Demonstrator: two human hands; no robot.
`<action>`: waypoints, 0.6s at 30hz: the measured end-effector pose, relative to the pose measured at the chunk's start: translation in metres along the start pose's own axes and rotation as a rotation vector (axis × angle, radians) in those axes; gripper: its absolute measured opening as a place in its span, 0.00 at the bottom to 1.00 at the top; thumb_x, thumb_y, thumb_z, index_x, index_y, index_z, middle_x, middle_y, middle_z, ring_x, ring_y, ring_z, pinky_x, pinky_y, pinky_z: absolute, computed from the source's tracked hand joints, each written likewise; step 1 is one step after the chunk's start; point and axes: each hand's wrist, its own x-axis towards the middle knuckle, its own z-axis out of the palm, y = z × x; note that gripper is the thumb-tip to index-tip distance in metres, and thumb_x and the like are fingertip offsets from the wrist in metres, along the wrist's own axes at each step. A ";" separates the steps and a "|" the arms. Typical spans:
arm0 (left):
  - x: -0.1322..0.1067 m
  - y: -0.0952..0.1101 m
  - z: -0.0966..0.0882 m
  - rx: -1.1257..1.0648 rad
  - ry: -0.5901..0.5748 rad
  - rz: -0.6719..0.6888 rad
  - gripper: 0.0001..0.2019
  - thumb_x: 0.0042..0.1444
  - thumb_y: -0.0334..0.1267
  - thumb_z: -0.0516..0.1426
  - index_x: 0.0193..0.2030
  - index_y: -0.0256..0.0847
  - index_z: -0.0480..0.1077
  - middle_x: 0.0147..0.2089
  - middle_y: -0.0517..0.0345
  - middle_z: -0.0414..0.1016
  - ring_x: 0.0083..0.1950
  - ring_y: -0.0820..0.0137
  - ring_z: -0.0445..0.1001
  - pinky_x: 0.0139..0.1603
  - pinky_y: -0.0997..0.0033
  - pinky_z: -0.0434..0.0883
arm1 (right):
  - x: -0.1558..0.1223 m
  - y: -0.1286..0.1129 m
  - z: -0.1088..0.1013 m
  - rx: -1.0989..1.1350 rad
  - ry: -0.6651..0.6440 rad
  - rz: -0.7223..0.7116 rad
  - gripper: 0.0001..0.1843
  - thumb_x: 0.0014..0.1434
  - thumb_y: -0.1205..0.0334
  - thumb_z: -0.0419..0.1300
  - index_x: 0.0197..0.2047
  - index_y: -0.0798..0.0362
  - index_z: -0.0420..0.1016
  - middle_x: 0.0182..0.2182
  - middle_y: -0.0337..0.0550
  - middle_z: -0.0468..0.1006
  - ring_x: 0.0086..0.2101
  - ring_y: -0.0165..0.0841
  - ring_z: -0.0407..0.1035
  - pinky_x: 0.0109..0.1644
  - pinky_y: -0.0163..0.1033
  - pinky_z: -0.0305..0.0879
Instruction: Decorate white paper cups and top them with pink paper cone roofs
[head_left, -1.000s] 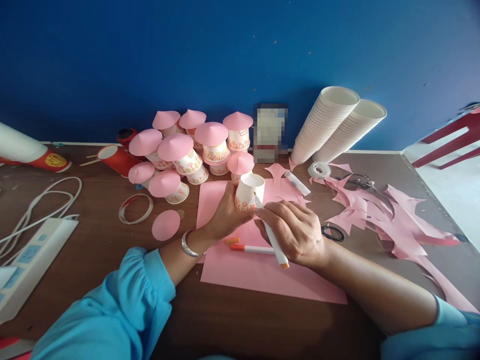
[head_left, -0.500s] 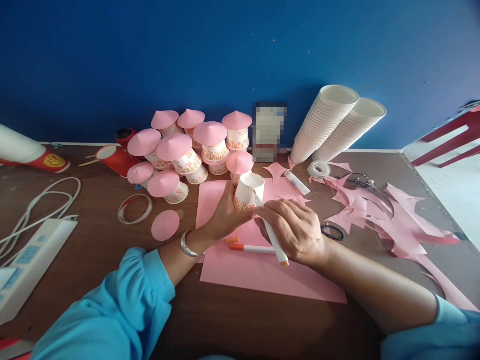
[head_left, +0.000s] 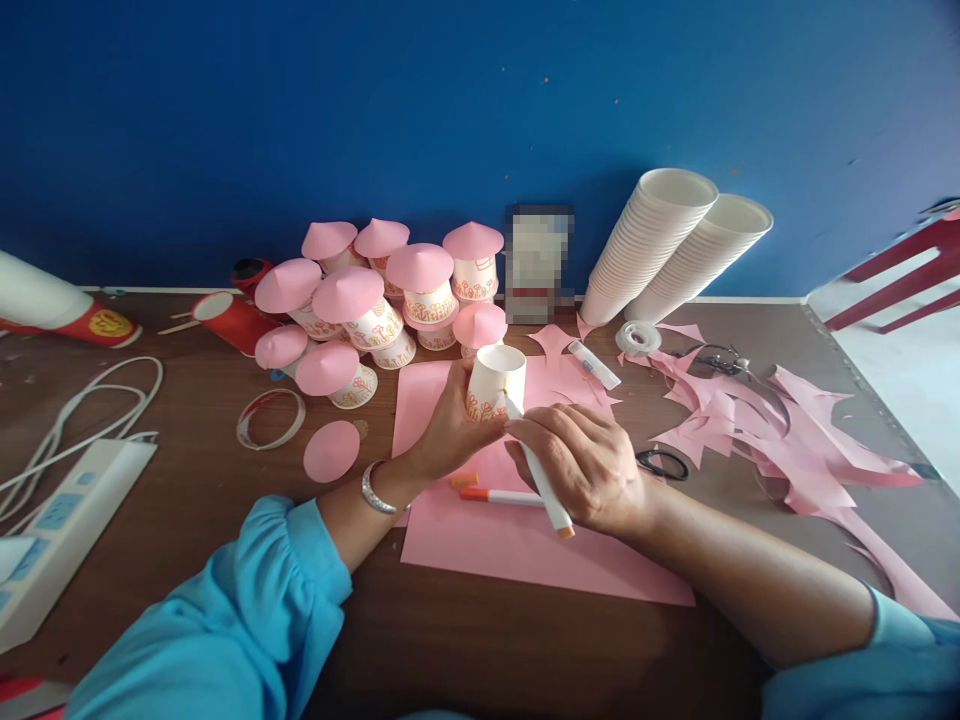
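Note:
A white paper cup [head_left: 495,378] with orange flower drawings is gripped from its left side by my left hand [head_left: 450,420]. Its open rim faces up and toward me. My right hand [head_left: 581,465] is closed around a white marker [head_left: 551,497], whose tip touches the cup's wall. A short dark line shows near the tip. Beneath both hands lie pink paper sheets [head_left: 480,550]. On them rest an orange-and-white marker [head_left: 502,496], partly covered by my right hand, and an orange cap [head_left: 464,480].
Several decorated cups with pink cone tops [head_left: 349,295] stand at the back left. Two tall stacks of white cups [head_left: 652,240] lean by the wall. Tape [head_left: 637,338], a glue stick [head_left: 595,365], scissors [head_left: 662,464] and pink scraps [head_left: 795,450] lie right; a power strip [head_left: 82,530] lies left.
The marker tip has moved slightly down along the cup's side, leaving a longer line. The cup has shifted a little to the left; both grips stay the same.

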 end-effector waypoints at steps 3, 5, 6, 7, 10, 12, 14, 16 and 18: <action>0.001 -0.002 -0.001 -0.014 -0.002 0.008 0.25 0.47 0.39 0.69 0.46 0.44 0.60 0.45 0.56 0.67 0.44 0.64 0.69 0.41 0.62 0.71 | 0.000 0.000 0.000 0.010 0.000 -0.001 0.07 0.67 0.70 0.61 0.48 0.62 0.72 0.30 0.45 0.78 0.28 0.34 0.71 0.29 0.40 0.64; 0.001 -0.004 -0.001 -0.023 -0.011 0.013 0.25 0.48 0.39 0.69 0.48 0.44 0.60 0.46 0.56 0.67 0.44 0.65 0.68 0.42 0.63 0.71 | 0.000 0.000 0.000 0.020 -0.004 0.000 0.07 0.68 0.70 0.60 0.49 0.61 0.71 0.30 0.45 0.78 0.28 0.34 0.71 0.29 0.40 0.65; 0.001 -0.005 -0.001 -0.028 -0.015 0.016 0.26 0.48 0.39 0.69 0.48 0.44 0.60 0.46 0.56 0.66 0.44 0.66 0.68 0.42 0.63 0.70 | 0.000 0.000 0.000 0.027 -0.007 0.000 0.07 0.68 0.70 0.59 0.49 0.61 0.71 0.31 0.45 0.79 0.28 0.34 0.71 0.29 0.40 0.65; 0.001 -0.005 -0.002 -0.029 -0.015 0.020 0.26 0.48 0.39 0.69 0.49 0.44 0.61 0.46 0.57 0.66 0.44 0.66 0.67 0.42 0.63 0.70 | 0.000 -0.001 -0.001 0.037 -0.011 0.001 0.07 0.68 0.70 0.59 0.49 0.61 0.71 0.31 0.46 0.79 0.28 0.34 0.72 0.29 0.41 0.66; 0.001 -0.005 -0.002 -0.009 -0.007 0.026 0.27 0.47 0.39 0.70 0.49 0.43 0.61 0.46 0.57 0.66 0.44 0.66 0.66 0.43 0.64 0.68 | 0.000 -0.001 0.000 0.051 -0.028 -0.002 0.07 0.68 0.70 0.59 0.49 0.61 0.71 0.32 0.47 0.80 0.29 0.34 0.72 0.30 0.41 0.66; 0.000 -0.003 -0.003 0.003 -0.007 0.020 0.25 0.49 0.39 0.70 0.47 0.43 0.61 0.46 0.57 0.65 0.44 0.67 0.65 0.43 0.64 0.67 | -0.001 -0.002 0.000 0.044 -0.030 -0.004 0.07 0.68 0.70 0.59 0.50 0.61 0.71 0.32 0.46 0.80 0.29 0.34 0.72 0.30 0.40 0.67; -0.001 -0.002 -0.003 -0.001 -0.017 0.009 0.24 0.50 0.38 0.69 0.48 0.43 0.61 0.46 0.57 0.65 0.44 0.67 0.64 0.42 0.65 0.66 | -0.001 -0.002 0.000 0.038 -0.024 -0.005 0.07 0.68 0.70 0.59 0.49 0.61 0.71 0.32 0.46 0.79 0.30 0.34 0.72 0.31 0.40 0.66; -0.001 -0.002 -0.003 -0.004 -0.022 0.008 0.24 0.52 0.38 0.69 0.49 0.44 0.61 0.46 0.58 0.65 0.44 0.68 0.64 0.42 0.65 0.65 | -0.001 -0.002 0.000 0.042 -0.026 -0.005 0.06 0.69 0.70 0.58 0.49 0.60 0.71 0.31 0.45 0.79 0.30 0.33 0.72 0.31 0.40 0.66; -0.001 -0.002 -0.003 0.001 -0.020 0.020 0.24 0.52 0.38 0.69 0.51 0.44 0.61 0.47 0.58 0.65 0.44 0.68 0.64 0.42 0.65 0.65 | 0.000 -0.002 0.000 0.049 -0.030 -0.008 0.05 0.70 0.69 0.57 0.48 0.58 0.71 0.30 0.44 0.78 0.30 0.33 0.72 0.31 0.40 0.66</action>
